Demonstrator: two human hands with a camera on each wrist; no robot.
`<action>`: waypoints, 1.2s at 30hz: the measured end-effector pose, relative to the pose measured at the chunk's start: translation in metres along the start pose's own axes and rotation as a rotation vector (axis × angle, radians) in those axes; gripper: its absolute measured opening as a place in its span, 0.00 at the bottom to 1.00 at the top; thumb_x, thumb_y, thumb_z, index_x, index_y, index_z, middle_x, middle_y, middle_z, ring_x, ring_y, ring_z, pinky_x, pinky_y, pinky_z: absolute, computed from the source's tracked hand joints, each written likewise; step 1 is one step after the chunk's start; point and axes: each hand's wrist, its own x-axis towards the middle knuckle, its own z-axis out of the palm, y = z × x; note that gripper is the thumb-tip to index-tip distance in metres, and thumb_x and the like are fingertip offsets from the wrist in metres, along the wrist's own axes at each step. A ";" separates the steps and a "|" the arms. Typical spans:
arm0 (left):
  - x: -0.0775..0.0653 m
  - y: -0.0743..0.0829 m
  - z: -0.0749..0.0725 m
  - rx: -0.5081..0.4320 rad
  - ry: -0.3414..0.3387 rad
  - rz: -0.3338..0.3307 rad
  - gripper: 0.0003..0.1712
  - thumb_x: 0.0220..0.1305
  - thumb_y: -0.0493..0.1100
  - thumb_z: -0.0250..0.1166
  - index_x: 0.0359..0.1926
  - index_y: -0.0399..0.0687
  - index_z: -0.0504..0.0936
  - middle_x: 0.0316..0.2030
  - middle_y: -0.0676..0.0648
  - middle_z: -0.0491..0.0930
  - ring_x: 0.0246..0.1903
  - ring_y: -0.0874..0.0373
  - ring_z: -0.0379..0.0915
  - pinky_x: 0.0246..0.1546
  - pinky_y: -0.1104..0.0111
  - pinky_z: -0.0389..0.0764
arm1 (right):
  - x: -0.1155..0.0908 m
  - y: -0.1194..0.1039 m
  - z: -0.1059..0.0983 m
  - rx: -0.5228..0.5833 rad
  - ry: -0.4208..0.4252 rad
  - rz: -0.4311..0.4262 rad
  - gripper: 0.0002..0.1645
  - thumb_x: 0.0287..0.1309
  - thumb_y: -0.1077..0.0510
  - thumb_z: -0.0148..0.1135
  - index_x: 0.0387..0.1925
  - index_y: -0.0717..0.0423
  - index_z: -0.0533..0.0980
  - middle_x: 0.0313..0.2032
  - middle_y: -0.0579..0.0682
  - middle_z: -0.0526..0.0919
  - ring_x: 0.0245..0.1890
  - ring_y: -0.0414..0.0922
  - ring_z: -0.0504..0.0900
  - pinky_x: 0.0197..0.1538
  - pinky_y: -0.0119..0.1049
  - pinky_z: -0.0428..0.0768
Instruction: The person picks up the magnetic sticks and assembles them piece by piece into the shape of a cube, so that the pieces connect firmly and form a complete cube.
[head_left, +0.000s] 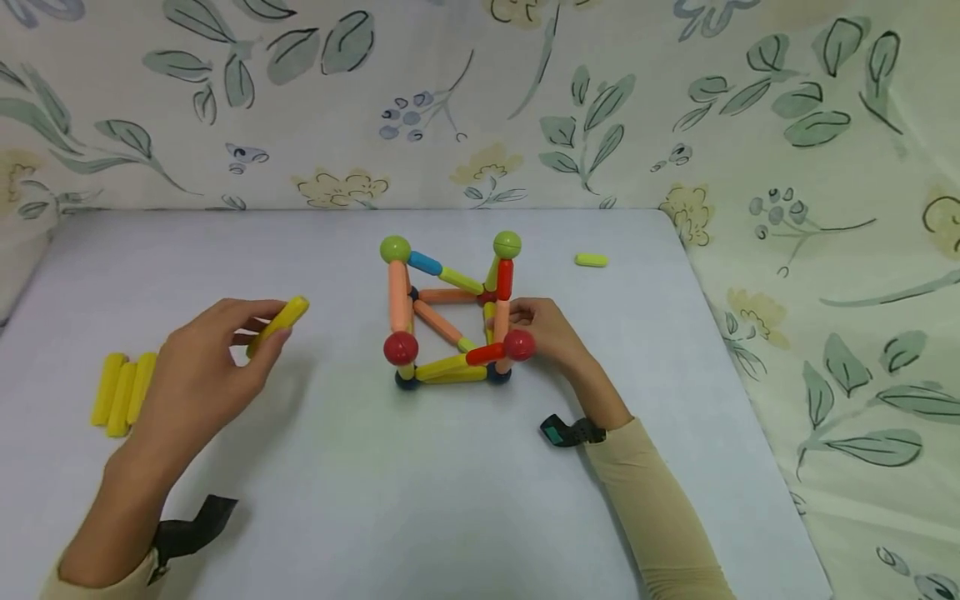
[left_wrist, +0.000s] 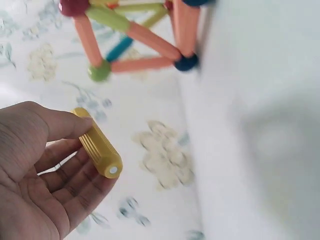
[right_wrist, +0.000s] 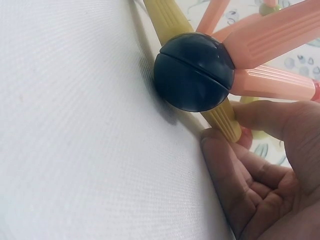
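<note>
My left hand is raised above the table and pinches a yellow magnetic rod between thumb and fingers, one end with its pale round tip pointing out. Right of it stands a frame built of magnetic rods and balls, with green balls at the far top corners and red balls at the near ones. At the frame's right side, my right hand reaches in low. Its thumb and a finger pinch a yellow rod running back from a dark blue ball at the base.
Three yellow rods lie side by side at the left, partly behind my left wrist. A short lime rod lies on the white table at the back right. Floral cloth hangs or lies beyond the table's far and right edges.
</note>
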 end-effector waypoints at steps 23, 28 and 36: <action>0.038 0.138 0.035 -0.028 -0.168 0.554 0.23 0.63 0.37 0.78 0.59 0.50 0.89 0.49 0.51 0.87 0.53 0.56 0.83 0.39 0.66 0.87 | 0.002 0.005 -0.002 -0.037 -0.001 -0.002 0.35 0.50 0.55 0.83 0.58 0.63 0.80 0.45 0.57 0.90 0.45 0.51 0.87 0.52 0.42 0.85; 0.037 0.143 0.047 0.011 -0.188 0.564 0.21 0.62 0.39 0.79 0.57 0.48 0.90 0.47 0.50 0.87 0.58 0.53 0.82 0.37 0.66 0.88 | 0.002 0.006 -0.002 -0.021 -0.011 -0.012 0.33 0.53 0.56 0.81 0.59 0.64 0.80 0.45 0.58 0.90 0.43 0.51 0.88 0.53 0.42 0.85; 0.035 0.143 0.055 0.046 -0.231 0.550 0.21 0.64 0.37 0.77 0.58 0.49 0.89 0.44 0.51 0.87 0.42 0.60 0.81 0.35 0.69 0.85 | 0.001 0.004 -0.001 -0.050 -0.004 -0.009 0.35 0.49 0.57 0.85 0.57 0.63 0.81 0.47 0.57 0.90 0.44 0.50 0.88 0.53 0.43 0.86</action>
